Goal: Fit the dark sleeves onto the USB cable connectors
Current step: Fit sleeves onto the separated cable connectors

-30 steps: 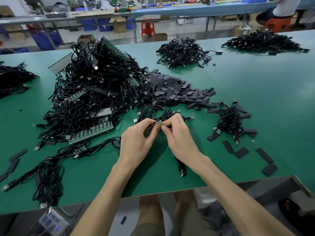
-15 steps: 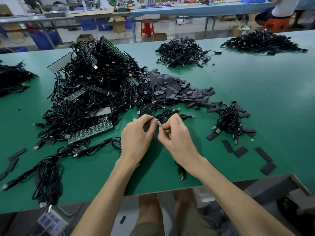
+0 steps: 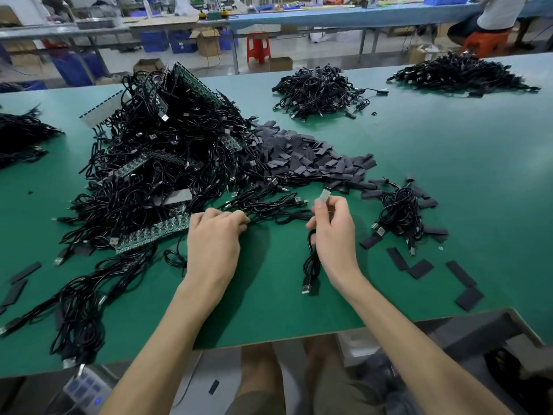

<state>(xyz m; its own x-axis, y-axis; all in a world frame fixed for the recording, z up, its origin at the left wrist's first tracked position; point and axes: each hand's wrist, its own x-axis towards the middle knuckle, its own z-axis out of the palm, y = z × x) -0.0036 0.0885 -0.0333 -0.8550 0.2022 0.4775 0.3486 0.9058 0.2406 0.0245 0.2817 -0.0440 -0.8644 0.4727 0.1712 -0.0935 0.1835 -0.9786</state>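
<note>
Your right hand (image 3: 330,223) pinches the USB connector (image 3: 324,195) between thumb and fingers, with its long axis pointing up and away toward the sleeve pile (image 3: 314,157) just beyond. Your left hand (image 3: 214,238), fingers curled onto loose cables (image 3: 269,209) on the desk (image 3: 449,175), lies farther from that pile.

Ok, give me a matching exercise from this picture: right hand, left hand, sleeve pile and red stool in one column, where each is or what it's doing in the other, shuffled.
1 right hand
2 left hand
3 sleeve pile
4 red stool

A on the floor beyond the table
B pinching a USB connector
C fingers curled onto loose cables
D on the table beside the big cable heap

Pairs: 1-B, 2-C, 3-D, 4-A
</note>
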